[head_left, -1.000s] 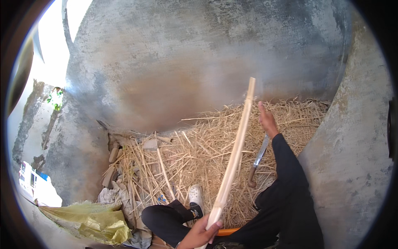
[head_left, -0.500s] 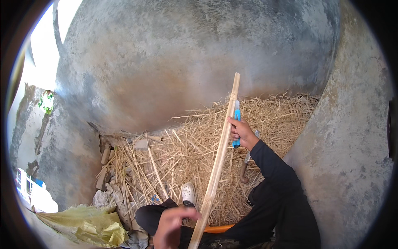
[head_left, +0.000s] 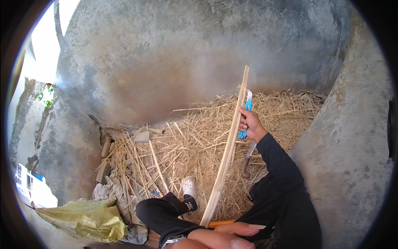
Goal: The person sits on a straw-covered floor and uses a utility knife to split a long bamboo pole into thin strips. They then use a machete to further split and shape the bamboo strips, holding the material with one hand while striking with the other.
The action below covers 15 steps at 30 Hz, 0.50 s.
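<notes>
My right hand is closed round a long pale wooden strip and a blue utility knife. The knife lies along the strip's right side, its blade pointing away from me. Slanting down toward my lap, the strip has its far end raised in front of the wall. My left hand is at the bottom edge, partly cut off, close to the strip's lower end. Its visible fingers are stretched out, and I see nothing held in them. Below my right hand lies a knife with a hooked brown wooden handle.
Loose straw-like shavings cover the floor up to a curved grey wall. Longer thin strips lie at left. A yellowish sack is crumpled at lower left. My foot wears a white clog. Something orange is under me.
My left hand has moved right and down, from beside the strip to the bottom edge. The right hand, strip and utility knife have shifted slightly right and up in view.
</notes>
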Motion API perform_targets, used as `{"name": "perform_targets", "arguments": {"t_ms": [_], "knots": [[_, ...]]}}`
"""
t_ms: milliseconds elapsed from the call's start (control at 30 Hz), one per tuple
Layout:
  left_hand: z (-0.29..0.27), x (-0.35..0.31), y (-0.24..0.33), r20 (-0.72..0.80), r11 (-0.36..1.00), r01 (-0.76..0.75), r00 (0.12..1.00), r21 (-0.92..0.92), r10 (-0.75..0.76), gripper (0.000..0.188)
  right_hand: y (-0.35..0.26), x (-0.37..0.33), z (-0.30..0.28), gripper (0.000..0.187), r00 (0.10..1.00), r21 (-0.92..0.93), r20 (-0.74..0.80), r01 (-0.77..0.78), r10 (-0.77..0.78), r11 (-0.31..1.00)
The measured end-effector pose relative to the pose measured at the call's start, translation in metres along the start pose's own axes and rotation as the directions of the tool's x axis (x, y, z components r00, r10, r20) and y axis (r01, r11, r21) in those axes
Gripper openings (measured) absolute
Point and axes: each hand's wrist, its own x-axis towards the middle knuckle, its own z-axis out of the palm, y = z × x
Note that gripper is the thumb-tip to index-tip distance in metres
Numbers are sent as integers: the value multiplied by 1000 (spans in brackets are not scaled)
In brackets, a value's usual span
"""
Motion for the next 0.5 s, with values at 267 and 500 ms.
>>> {"name": "perform_targets", "arguments": {"t_ms": [267,500], "knots": [[-19,6,-10,102,988,-11,994,-156,27,44,1,1,-2,30,999,31,29,14,-15,999],[-16,11,-11,113,995,-84,990,-61,90,16,-1,-2,0,29,1000,31,12,1,-1,1000]]}}
